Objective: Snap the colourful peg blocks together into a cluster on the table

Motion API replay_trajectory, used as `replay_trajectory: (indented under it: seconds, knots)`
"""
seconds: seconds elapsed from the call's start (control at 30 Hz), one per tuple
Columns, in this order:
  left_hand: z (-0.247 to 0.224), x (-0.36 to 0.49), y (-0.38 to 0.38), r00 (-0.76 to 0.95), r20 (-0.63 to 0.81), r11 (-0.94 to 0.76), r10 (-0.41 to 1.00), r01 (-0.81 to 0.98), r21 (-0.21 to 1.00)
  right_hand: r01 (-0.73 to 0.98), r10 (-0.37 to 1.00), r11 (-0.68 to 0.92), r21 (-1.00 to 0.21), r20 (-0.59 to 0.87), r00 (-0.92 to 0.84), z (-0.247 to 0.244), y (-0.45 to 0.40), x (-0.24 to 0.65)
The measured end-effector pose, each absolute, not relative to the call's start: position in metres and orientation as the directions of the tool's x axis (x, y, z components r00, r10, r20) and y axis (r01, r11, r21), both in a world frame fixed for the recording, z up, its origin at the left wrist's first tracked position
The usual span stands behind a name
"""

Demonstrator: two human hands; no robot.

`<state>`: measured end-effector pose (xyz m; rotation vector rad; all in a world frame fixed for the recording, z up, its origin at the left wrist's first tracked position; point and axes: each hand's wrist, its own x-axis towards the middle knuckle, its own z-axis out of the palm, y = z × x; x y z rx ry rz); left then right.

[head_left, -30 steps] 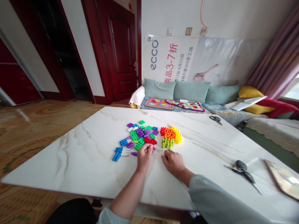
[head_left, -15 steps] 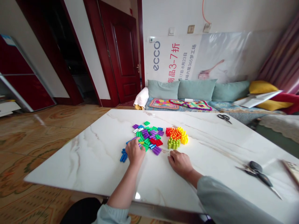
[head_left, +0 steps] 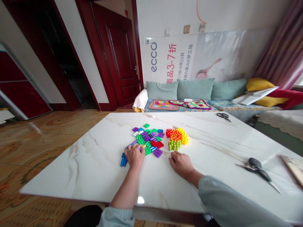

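My left hand (head_left: 134, 156) is at the near left edge of a loose pile of small plastic peg-shaped pieces (head_left: 146, 137), which lie on their sides in green, purple, blue, red and white. Its fingers are bent in a pinch, with a small yellow-green peg piece (head_left: 143, 146) at the tips. A few blue pieces (head_left: 123, 160) lie just left of that hand. My right hand (head_left: 181, 163) rests on the table with curled fingers; what they hold, if anything, is hidden. Just beyond it stand upright light-green pieces (head_left: 174, 145), grouped tightly with orange pieces (head_left: 174, 134), red and yellow ones.
The white marbled table (head_left: 90, 170) carries black-handled scissors (head_left: 223, 116) at the far right. Nearer, another pair of dark scissors (head_left: 255, 167) lies with a dark-handled pointed tool (head_left: 267, 178). A flat box-like object (head_left: 292, 168) sits at the right edge. Behind stands a cushioned sofa (head_left: 149, 108).
The whole view has shifted slightly as the head turned. My left hand stays at the pile, its fingers shifted slightly around the yellow-green piece. My right hand stays in place.
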<state>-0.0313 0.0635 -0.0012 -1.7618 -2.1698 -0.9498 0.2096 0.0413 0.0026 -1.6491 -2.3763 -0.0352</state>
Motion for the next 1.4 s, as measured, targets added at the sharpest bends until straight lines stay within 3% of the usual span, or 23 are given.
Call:
replay_trajectory:
  seconds: [0.33, 0.43, 0.57, 0.7, 0.8, 0.97, 1.07, 1.4]
  knots:
    - [0.001, -0.031, 0.062, -0.276, 0.493, 0.114, 0.825, 0.936, 0.332, 0.926, 0.922, 0.354, -0.13, 0.211, -0.324, 0.003, 0.042, 0.209]
    - [0.005, -0.031, 0.059, -0.286, 0.559, 0.086, 0.778, 0.931, 0.355, 0.926, 0.921, 0.355, -0.127, 0.219, -0.323, 0.002, 0.042, 0.21]
    - [0.01, -0.029, 0.055, -0.226, 0.702, -0.113, 0.675, 0.909, 0.401, 0.926, 0.919, 0.355, -0.128, 0.227, -0.322, 0.002, 0.042, 0.209]
    - [0.01, -0.01, 0.048, 0.076, 0.675, -0.427, 0.734, 0.825, 0.371, 0.928, 0.926, 0.342, -0.15, 0.221, -0.306, 0.003, 0.042, 0.207]
    - [0.008, 0.016, 0.039, 0.281, 0.581, -0.546, 0.764, 0.761, 0.35, 0.918, 0.936, 0.331, -0.217, 0.201, -0.29, 0.006, 0.045, 0.211]
    - [0.003, 0.043, 0.027, 0.275, 0.529, -0.542, 0.803, 0.706, 0.456, 0.734, 0.879, 0.453, -0.505, 0.118, -0.462, 0.022, 0.052, 0.229]
    - [-0.001, 0.044, 0.026, 0.328, 0.518, -0.582, 0.79, 0.667, 0.465, 0.634, 0.842, 0.501, -0.589, 0.163, -0.514, 0.033, 0.052, 0.234]
    - [-0.003, 0.042, 0.028, 0.341, 0.574, -0.661, 0.744, 0.496, 0.563, 0.734, 0.813, 0.579, -0.354, 0.18, -0.554, 0.047, 0.052, 0.215]
